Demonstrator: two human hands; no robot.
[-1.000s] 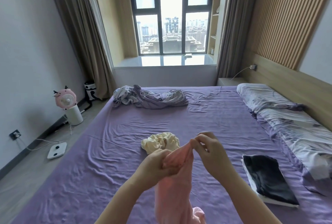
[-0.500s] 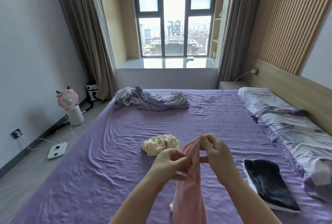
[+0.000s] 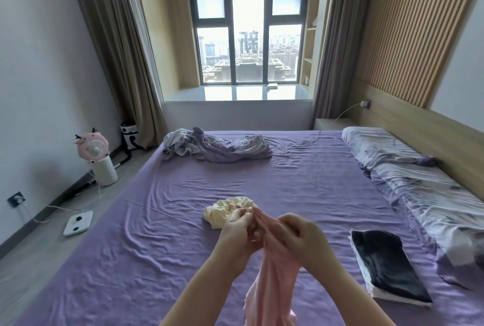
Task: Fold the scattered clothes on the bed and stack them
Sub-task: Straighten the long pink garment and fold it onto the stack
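Note:
A pink garment [image 3: 272, 278] hangs bunched above the purple bed [image 3: 157, 247] in the near middle. My left hand [image 3: 239, 234] grips its top edge from the left, and my right hand [image 3: 301, 239] pinches the same gathered edge from the right, the two hands close together. Just beyond them a crumpled cream garment [image 3: 222, 211] lies on the sheet. To the right rests a folded stack [image 3: 387, 265] with a dark piece on top of a white one.
A rumpled grey-purple quilt [image 3: 214, 146] lies at the far end of the bed. Pillows [image 3: 419, 181] line the right side by the wooden headboard. On the floor at left stand a pink fan [image 3: 98, 158] and a white scale [image 3: 78, 222].
Both hands have worked along the pink garment's top edge and dropped slightly lower. The cloth stays bunched between them.

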